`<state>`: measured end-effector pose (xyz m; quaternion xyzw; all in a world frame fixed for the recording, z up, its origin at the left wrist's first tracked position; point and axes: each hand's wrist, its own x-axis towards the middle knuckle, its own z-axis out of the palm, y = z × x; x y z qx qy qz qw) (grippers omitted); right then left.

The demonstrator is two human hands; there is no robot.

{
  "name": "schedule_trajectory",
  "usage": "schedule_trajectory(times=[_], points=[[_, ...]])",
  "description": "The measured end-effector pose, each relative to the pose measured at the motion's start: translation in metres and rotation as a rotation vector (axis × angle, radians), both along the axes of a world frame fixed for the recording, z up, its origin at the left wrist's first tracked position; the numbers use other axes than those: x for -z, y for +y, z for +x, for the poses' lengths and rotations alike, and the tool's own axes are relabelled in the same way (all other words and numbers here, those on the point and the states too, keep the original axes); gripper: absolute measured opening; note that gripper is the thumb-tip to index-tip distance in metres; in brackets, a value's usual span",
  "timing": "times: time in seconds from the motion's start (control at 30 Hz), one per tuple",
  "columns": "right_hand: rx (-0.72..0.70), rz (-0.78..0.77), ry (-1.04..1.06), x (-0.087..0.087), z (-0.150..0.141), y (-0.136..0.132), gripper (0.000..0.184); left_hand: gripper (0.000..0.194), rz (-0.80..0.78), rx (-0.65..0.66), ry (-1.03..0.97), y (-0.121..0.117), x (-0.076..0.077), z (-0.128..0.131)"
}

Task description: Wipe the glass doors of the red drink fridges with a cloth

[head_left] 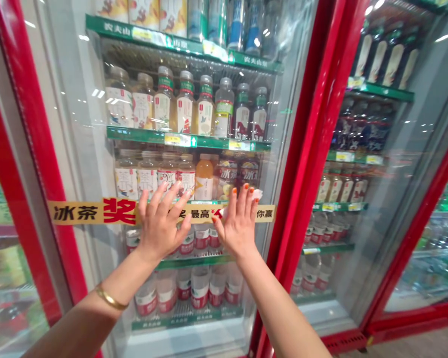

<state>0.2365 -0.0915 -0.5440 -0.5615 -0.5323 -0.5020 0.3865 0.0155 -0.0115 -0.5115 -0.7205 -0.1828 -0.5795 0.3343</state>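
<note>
My left hand point(160, 223) is held up with its fingers spread, at the printed yellow strip point(74, 212) that runs across the glass door point(78, 124) of a drinks fridge. A gold bangle point(111, 297) sits on that forearm. My right hand point(239, 221) lies flat over the right part of the strip, fingers stretched upward, orange polish on the nails. Edges of a white piece, perhaps tissue or cloth point(257, 195), show beside its fingers and thumb; most of it is hidden under the hand. Behind the glass stand rows of bottled drinks point(205, 112).
Red frames point(313, 134) border the door on both sides. To the right is another glass-fronted fridge with bottles point(386, 59) on green-edged shelves. Further drinks point(438, 219) show at the far right, and packaged goods point(5, 263) behind glass at the left. Lights reflect on the glass.
</note>
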Motion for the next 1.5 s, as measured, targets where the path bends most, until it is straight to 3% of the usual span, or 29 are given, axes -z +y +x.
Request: schedule_trajectory(times=[0.07,0.13,0.23,0.33,0.47,0.53,0.63,0.73,0.8,0.87,0.97,1.07,1.2,1.33,1.5], points=[[0.005,-0.035,-0.095,0.019,0.012,-0.006,0.093,0.075,0.029,0.015,-0.020,-0.002,-0.005,0.008],[0.039,-0.011,-0.012,0.024,0.029,-0.013,0.085,0.078,0.050,-0.013,0.000,-0.002,-0.008,0.016],[0.070,0.062,0.200,0.000,0.038,-0.012,0.085,0.086,0.043,-0.047,0.029,0.000,-0.010,0.024],[0.058,0.047,0.122,-0.023,0.017,-0.002,0.093,0.087,0.009,-0.033,0.029,0.000,-0.008,0.024],[0.025,-0.074,-0.180,-0.009,0.004,-0.003,0.108,0.084,-0.039,-0.025,-0.001,-0.002,-0.006,0.022],[0.053,-0.062,-0.157,-0.005,0.015,-0.010,0.111,0.081,-0.059,-0.023,-0.008,-0.003,-0.005,0.022],[0.127,0.027,0.038,-0.027,0.030,-0.013,0.101,0.077,-0.051,-0.038,0.007,-0.003,-0.005,0.023],[0.110,0.023,0.039,-0.049,0.019,-0.004,0.096,0.076,-0.042,-0.050,0.005,-0.002,-0.006,0.022],[0.058,-0.030,-0.091,-0.043,0.009,-0.001,0.096,0.076,-0.052,-0.040,0.006,-0.003,-0.006,0.021],[0.013,-0.068,-0.208,-0.024,0.009,-0.003,0.097,0.076,-0.057,-0.035,0.005,-0.003,-0.006,0.020],[0.033,-0.035,-0.138,-0.008,0.028,-0.012,0.099,0.075,-0.049,-0.048,0.018,-0.003,-0.006,0.021],[0.104,0.018,0.021,-0.029,0.039,-0.013,0.102,0.077,-0.045,-0.049,0.021,-0.003,-0.005,0.023],[0.120,-0.055,-0.007,-0.063,0.026,-0.010,0.107,0.081,-0.091,-0.016,0.020,-0.003,-0.006,0.019],[0.132,-0.106,-0.066,-0.067,0.031,-0.017,0.112,0.077,-0.100,-0.017,0.052,0.002,-0.013,-0.001],[0.122,-0.031,0.014,-0.070,0.021,-0.008,0.110,0.085,-0.085,-0.068,0.074,0.012,-0.020,-0.020]])
